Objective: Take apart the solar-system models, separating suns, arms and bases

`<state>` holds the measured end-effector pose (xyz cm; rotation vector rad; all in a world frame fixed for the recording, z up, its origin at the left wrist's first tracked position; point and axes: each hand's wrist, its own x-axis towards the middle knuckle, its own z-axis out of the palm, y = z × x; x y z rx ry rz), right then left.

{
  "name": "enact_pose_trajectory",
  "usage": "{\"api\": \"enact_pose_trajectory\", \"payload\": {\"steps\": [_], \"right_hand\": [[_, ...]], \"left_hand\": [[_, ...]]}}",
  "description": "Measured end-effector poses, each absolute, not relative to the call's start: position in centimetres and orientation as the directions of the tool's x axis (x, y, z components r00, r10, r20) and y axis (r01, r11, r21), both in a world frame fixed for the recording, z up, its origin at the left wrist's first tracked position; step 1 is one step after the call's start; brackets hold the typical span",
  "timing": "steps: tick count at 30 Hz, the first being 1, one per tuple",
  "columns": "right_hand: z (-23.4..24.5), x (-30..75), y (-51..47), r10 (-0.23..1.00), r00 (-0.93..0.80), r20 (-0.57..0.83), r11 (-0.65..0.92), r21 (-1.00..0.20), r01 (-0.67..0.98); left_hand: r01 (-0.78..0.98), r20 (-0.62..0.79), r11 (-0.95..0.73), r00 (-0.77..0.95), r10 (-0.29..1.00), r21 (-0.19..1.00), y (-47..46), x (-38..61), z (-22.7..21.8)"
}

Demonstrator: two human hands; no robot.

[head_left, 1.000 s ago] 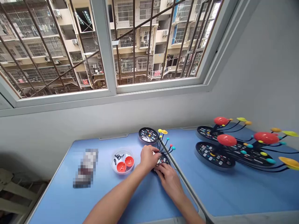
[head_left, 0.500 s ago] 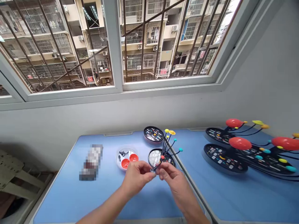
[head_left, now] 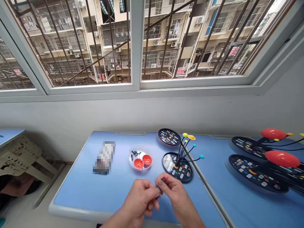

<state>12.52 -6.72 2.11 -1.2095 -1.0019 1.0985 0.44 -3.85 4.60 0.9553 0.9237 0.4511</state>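
Note:
My right hand (head_left: 174, 190) is closed in a pinch on a thin black rod with a small red ball (head_left: 166, 177) at its end. Most of the rod is hidden behind the fingers. My left hand (head_left: 142, 196) touches the right fingertips, its thumb and fingers pressed together over something dark I cannot make out. Just beyond them lies a round black base (head_left: 180, 175) printed with small pictures. Several curved black rods with yellow and teal ends (head_left: 182, 148) stand up from it. A clear round dish (head_left: 141, 169) holds two red half-shells (head_left: 146, 160) and small black parts (head_left: 135, 153).
Another round black base (head_left: 169, 138) sits near the wall. A blurred packet (head_left: 104, 158) lies on the left of the blue table (head_left: 83, 190). On the adjoining table at right stand assembled models with red domes (head_left: 282, 158). A seam (head_left: 209, 190) divides the tables.
The view has turned left, so the table things appear further right. Both hands have drawn nearer and lower, away from the base. The rod, plainly seen before, is now mostly covered by fingers.

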Motion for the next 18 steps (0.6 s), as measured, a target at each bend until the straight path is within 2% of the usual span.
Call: {"api": "enact_pose_trajectory", "payload": {"steps": [4,6,8,11,14,18], "right_hand": [[2.9,15.5,-4.8,0.863,0.505,-0.024,0.091,-0.975,-0.202],[4.1,17.3,-4.2,0.827,0.562,0.007,0.158,-0.962,-0.221],[5.1,17.9,-4.3,0.915,0.403,0.020,0.120,-0.967,-0.225],[5.5,16.2,-5.3,1.000,0.014,-0.026,-0.021,-0.959,-0.284],[4.1,13.3,-6.1,0.969,-0.234,-0.077,-0.164,-0.910,-0.381],[1.8,11.5,-6.1,0.921,-0.375,-0.100,-0.269,-0.861,-0.431]], "left_hand": [[0.216,-0.551,0.535,0.567,0.613,0.817,-5.6,0.9,4.1],[0.255,-0.580,0.545,0.569,0.584,0.799,-5.8,0.8,3.9],[0.131,-0.512,0.531,0.531,0.675,0.837,-5.5,0.5,4.1],[-0.083,-0.332,0.404,0.431,0.839,0.911,-4.2,-0.1,5.1],[-0.083,-0.270,0.334,0.421,0.866,0.939,-3.0,-0.6,6.5],[-0.019,-0.235,0.287,0.523,0.819,0.958,-2.5,-1.2,7.3]]}}
